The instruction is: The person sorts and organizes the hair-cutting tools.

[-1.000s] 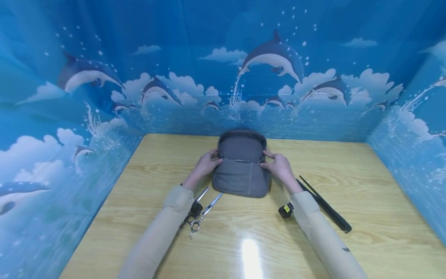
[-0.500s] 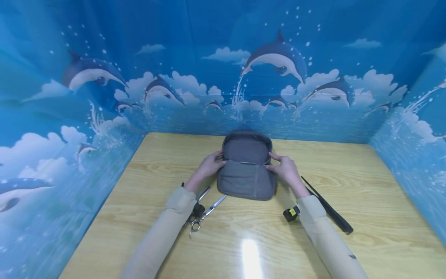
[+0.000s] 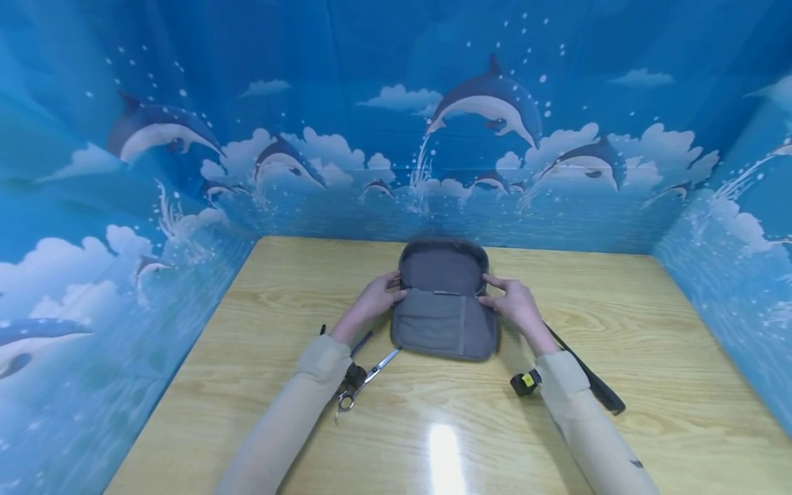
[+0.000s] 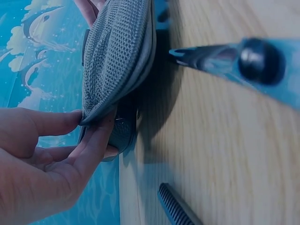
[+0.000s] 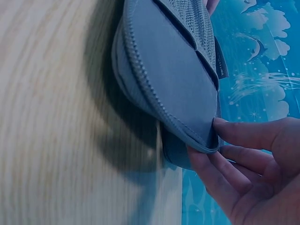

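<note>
Blue dolphin-print backdrop point(image 3: 383, 103) on three sides, pale wood-grain table point(image 3: 650, 330), bright glare point(image 3: 445, 457) near front edge

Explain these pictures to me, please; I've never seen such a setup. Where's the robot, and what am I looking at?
There's no robot here, only a person's two bare hands. The wide picture comes from a camera worn on the head, looking forward and down. The two closer ones come from cameras worn on the left and right wrists.

The left hand and right hand each pinch one side of an opened gray pouch. It's on a wood-grain table.

Metal scissors lie by the left sleeve, and a long black tool, partly hidden, by the right one. The left wrist view also shows a ridged black item, perhaps a comb. Behind hangs a dolphin-printed backdrop.
</note>
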A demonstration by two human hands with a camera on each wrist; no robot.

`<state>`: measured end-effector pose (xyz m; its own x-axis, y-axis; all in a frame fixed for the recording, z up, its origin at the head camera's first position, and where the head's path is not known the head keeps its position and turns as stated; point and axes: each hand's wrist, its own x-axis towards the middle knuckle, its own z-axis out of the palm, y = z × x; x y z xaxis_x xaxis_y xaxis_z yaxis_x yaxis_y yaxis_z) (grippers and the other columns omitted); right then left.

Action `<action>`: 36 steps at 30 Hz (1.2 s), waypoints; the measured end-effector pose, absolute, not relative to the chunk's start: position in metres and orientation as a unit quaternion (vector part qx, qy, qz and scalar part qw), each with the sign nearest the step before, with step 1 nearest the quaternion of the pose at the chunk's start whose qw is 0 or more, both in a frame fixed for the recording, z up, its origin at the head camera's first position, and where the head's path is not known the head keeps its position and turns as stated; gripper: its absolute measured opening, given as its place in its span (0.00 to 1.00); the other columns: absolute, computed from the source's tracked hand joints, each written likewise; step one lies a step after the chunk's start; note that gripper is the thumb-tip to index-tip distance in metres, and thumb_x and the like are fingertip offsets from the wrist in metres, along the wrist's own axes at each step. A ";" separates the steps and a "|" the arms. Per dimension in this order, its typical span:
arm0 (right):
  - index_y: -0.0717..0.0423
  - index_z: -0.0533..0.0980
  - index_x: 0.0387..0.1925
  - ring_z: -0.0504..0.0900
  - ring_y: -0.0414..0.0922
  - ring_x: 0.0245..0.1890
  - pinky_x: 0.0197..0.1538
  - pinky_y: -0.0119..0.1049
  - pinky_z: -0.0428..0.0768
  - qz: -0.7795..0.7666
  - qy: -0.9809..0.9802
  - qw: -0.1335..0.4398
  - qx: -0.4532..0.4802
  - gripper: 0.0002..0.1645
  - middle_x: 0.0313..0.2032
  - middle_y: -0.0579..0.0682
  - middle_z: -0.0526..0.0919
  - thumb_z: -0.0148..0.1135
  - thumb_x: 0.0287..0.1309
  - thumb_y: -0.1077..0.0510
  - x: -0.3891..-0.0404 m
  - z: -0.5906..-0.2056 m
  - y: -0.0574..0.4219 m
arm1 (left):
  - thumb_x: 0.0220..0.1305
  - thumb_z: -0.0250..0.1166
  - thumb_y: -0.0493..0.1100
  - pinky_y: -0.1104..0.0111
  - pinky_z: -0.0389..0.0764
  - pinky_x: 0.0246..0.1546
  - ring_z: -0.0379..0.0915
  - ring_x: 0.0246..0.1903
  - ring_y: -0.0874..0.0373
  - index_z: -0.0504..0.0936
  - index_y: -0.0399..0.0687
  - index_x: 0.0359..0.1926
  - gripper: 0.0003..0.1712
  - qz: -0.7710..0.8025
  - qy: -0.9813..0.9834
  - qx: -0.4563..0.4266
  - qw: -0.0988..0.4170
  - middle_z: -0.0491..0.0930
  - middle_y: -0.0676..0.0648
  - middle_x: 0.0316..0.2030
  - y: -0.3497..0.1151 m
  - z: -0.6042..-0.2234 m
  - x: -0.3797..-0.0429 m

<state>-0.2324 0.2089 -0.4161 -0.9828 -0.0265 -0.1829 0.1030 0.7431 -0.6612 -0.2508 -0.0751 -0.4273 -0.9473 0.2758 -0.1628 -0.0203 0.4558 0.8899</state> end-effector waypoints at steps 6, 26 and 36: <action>0.54 0.64 0.74 0.77 0.44 0.24 0.46 0.45 0.76 -0.365 0.926 0.091 0.017 0.37 0.69 0.71 0.65 0.65 0.68 0.55 -0.227 -0.418 0.213 | 0.74 0.58 0.36 0.56 0.78 0.61 0.64 0.70 0.41 0.58 0.38 0.77 0.35 0.536 0.830 0.062 0.144 0.65 0.34 0.72 -0.073 -0.429 -0.245; 0.54 0.67 0.73 0.58 0.37 0.13 0.26 0.36 0.68 -0.402 0.913 0.068 0.033 0.36 0.17 0.45 0.71 0.67 0.66 0.57 -0.204 -0.421 0.221 | 0.72 0.61 0.37 0.53 0.67 0.70 0.62 0.71 0.41 0.60 0.35 0.75 0.35 0.521 0.841 0.079 0.125 0.69 0.35 0.69 -0.068 -0.433 -0.226; 0.52 0.67 0.73 0.67 0.37 0.14 0.24 0.33 0.70 -0.423 0.902 0.072 0.044 0.36 0.13 0.40 0.66 0.67 0.66 0.57 -0.196 -0.424 0.221 | 0.69 0.66 0.38 0.50 0.65 0.71 0.66 0.68 0.40 0.67 0.35 0.72 0.34 0.492 0.861 0.087 0.093 0.75 0.37 0.65 -0.073 -0.432 -0.219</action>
<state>-0.1959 0.2213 -0.4242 -0.9857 0.0180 -0.1673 0.1401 0.6390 -0.7563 -0.2194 -0.0733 -0.4324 -0.9676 0.2413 -0.0749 0.0582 0.5015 0.8632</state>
